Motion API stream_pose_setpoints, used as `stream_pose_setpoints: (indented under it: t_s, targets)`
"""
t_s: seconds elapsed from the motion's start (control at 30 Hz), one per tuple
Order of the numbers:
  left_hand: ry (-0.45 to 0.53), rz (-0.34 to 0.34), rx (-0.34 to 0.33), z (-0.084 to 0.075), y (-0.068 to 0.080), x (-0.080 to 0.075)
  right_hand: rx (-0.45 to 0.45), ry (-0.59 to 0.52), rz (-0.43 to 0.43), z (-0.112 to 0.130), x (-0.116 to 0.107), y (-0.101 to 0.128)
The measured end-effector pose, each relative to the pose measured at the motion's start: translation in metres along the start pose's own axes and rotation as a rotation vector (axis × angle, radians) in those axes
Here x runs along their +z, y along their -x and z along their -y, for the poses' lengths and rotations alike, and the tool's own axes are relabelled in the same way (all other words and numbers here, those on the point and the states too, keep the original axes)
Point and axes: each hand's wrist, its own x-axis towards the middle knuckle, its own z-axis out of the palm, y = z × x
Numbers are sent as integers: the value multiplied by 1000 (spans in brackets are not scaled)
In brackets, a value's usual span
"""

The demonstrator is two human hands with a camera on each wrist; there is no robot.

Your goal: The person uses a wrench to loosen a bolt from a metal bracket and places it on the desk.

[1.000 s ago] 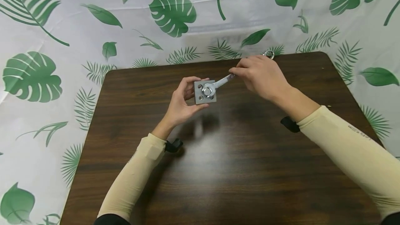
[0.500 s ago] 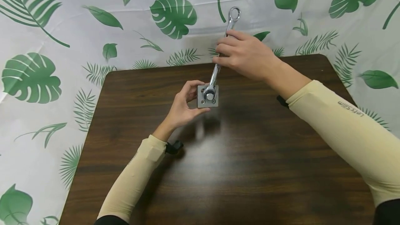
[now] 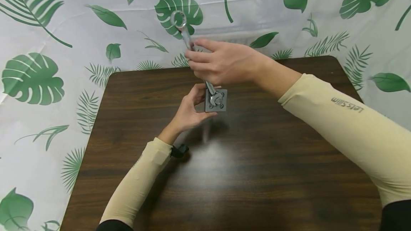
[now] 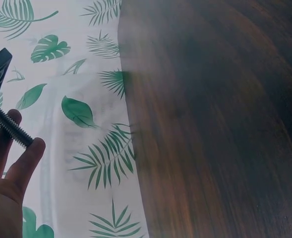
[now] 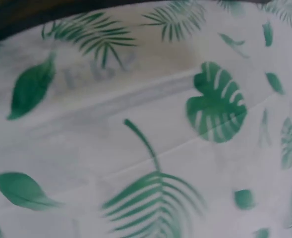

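My left hand (image 3: pixel 189 111) grips a small square grey metal plate (image 3: pixel 221 107) held above the dark wooden table (image 3: pixel 224 174). A bolt head (image 3: pixel 217 100) sits in the plate's middle, and its threaded shaft (image 4: pixel 9 129) shows against my left fingers (image 4: pixel 24 166) in the left wrist view. My right hand (image 3: pixel 221 61) grips the shank of a silver combination wrench (image 3: pixel 183 27). The wrench's lower end is on the bolt head, and its ring end points up and to the left. The right wrist view shows only the leaf-print cloth (image 5: pixel 150 148).
A white cloth with green leaf prints (image 3: pixel 48 45) hangs behind and around the table. The table's left edge (image 4: pixel 131 148) runs beside the cloth in the left wrist view. Nothing else lies on the tabletop.
My right hand swung the wrench counterclockwise about the bolt, from pointing right, through upright, to up-left. My left hand and the plate stayed nearly in place.
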Motion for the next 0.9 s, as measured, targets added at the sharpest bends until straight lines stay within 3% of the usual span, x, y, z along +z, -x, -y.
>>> stream_pose_setpoints:
  t_s: [0.13,0.27,0.47,0.7,0.9]
  targets:
    - [-29,-8,-57,-2,2,-2,-108,59,-5,6,-6,-15]
    - [-13,-14,-103,-2,3,-3,-161,74,-39,9,-11,-22]
    - [9,-16,-29,1,4,-4,-167,102,-12,2,-20,-22]
    - [26,-18,36,6,4,-5,-23,105,-67,-6,-33,-15]
    - [45,-24,12,4,3,-7,265,71,-22,-4,-40,7]
